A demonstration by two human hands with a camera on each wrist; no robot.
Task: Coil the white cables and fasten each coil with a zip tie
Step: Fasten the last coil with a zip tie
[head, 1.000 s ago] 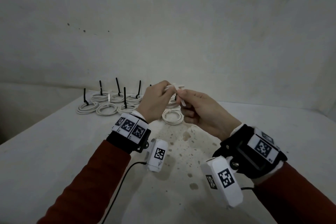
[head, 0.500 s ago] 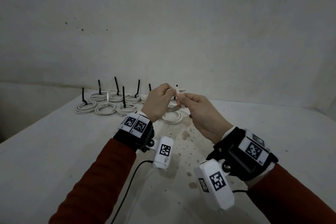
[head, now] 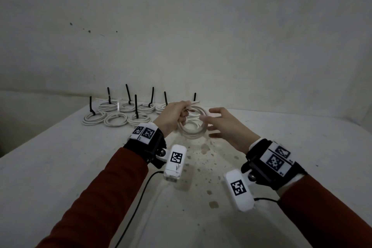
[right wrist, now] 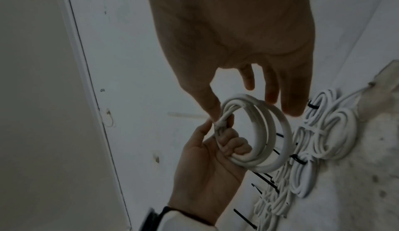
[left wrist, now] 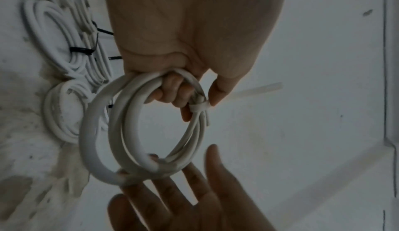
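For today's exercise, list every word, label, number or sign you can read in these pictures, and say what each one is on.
No readable words or numbers.
Black-and-white square code markers, patterns only, on the left wristband, the right wristband and both white wrist camera housings.
Small dark marks under the left housing's marker: too blurred to read.
The coil held by the left hand carries no print.

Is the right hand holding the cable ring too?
No, only the left hand grips the white cable coil; the right hand is open with straight fingers just beside it.
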